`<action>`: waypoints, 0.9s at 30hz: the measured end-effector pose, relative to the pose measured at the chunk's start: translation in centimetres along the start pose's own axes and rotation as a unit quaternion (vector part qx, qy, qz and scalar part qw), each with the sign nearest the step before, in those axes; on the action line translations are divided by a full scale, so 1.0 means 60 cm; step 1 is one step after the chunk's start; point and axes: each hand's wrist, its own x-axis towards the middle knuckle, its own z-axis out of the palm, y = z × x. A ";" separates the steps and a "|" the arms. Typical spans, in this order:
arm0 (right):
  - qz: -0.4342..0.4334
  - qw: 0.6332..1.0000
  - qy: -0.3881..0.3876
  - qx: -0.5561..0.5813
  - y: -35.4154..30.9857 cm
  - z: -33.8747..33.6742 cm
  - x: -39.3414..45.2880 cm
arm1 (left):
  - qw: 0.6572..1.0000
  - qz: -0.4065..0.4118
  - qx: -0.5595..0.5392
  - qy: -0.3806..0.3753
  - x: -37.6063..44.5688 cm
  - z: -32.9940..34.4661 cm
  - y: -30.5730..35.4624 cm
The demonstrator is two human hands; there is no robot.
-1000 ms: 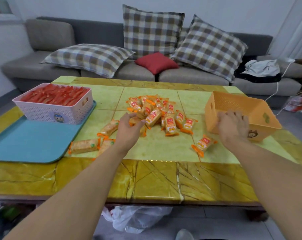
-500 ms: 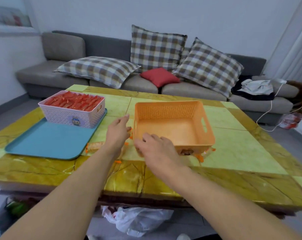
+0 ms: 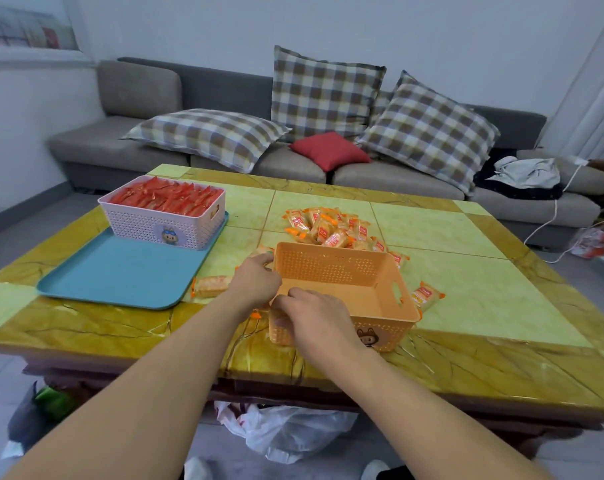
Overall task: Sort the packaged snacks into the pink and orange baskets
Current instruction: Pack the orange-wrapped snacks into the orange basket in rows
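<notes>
The orange basket [image 3: 342, 271] sits empty near the table's front edge. My right hand [image 3: 314, 317] grips its near left corner, fingers curled over the rim. My left hand [image 3: 257, 282] holds its left rim at the far corner. A pile of orange-wrapped snacks [image 3: 328, 228] lies just behind the basket, with loose ones at its left [image 3: 212, 285] and right [image 3: 426, 295]. The pink basket [image 3: 162, 225], full of red packets [image 3: 169, 197], stands at the far end of the blue tray [image 3: 120, 275].
The table [image 3: 484, 299] is yellow-green tile with a marbled border. A grey sofa [image 3: 414, 181] with checked cushions runs behind it. White plastic bags [image 3: 286, 431] lie on the floor under the front edge. A cable [image 3: 553, 216] hangs at the right.
The orange basket has come from the table's right side to the front middle, in front of the snack pile. My left hand has gone from the snacks to the basket's left rim.
</notes>
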 end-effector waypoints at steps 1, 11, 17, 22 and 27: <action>0.005 1.000 -0.001 0.010 0.005 0.004 0.004 | 1.000 0.004 -0.007 0.004 0.003 0.001 -0.001; 0.284 0.879 0.317 0.216 0.166 -0.069 0.024 | 0.960 0.002 0.280 0.018 0.048 -0.023 -0.056; 0.540 0.760 0.270 0.242 0.338 -0.013 -0.039 | 0.904 -0.005 0.422 -0.077 0.059 -0.027 -0.081; 0.586 0.794 0.053 0.154 0.352 0.022 -0.062 | 0.894 -0.030 0.444 -0.061 0.067 -0.024 -0.077; 0.573 0.796 0.063 0.184 0.354 0.033 -0.057 | 0.909 -0.069 0.406 -0.060 0.075 -0.017 -0.077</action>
